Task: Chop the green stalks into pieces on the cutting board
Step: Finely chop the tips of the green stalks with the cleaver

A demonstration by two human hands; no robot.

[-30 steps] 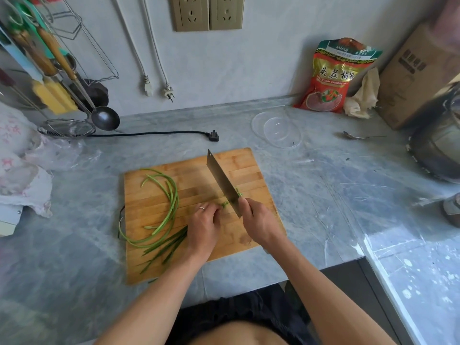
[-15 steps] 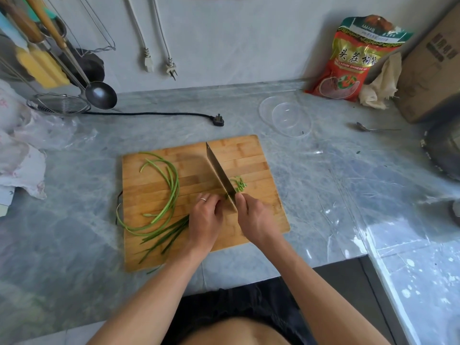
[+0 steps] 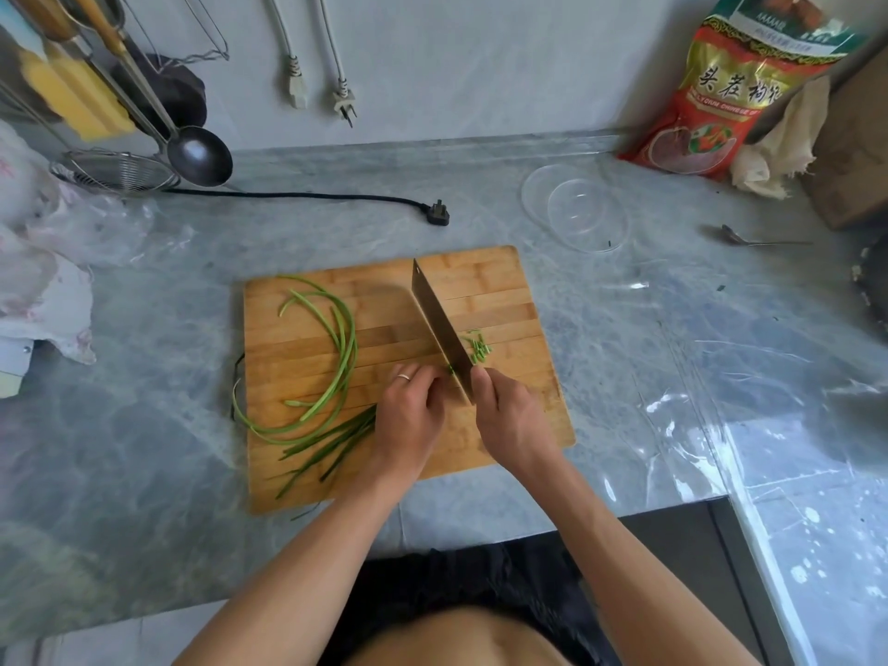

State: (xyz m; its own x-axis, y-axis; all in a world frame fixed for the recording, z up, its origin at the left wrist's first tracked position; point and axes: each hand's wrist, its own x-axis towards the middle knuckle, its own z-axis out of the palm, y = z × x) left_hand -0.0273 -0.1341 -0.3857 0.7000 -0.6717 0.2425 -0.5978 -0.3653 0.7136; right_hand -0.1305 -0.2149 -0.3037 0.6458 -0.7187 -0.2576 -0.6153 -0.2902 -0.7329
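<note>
Chopping under way. Left hand (image 3: 408,415), fingers curled, pins stalks (image 3: 336,372) to board (image 3: 480,276); uncut lengths trail behind its knuckles. Right hand (image 3: 509,415) wrapped round handle of knife (image 3: 439,329), blade down just beside left fingertips. Since a second ago: more pieces (image 3: 479,349) piled beyond blade, away from fingers. Most stalk length remains uncut.

Green stalks (image 3: 343,358) part-chopped on wooden cutting board (image 3: 504,281).
Long thin stalks curve across the board's left half, ends bunched toward its near edge, some overhanging it; small cut pieces (image 3: 479,350) lie clustered right of the cleaver (image 3: 439,329) blade; board flat on counter.
</note>
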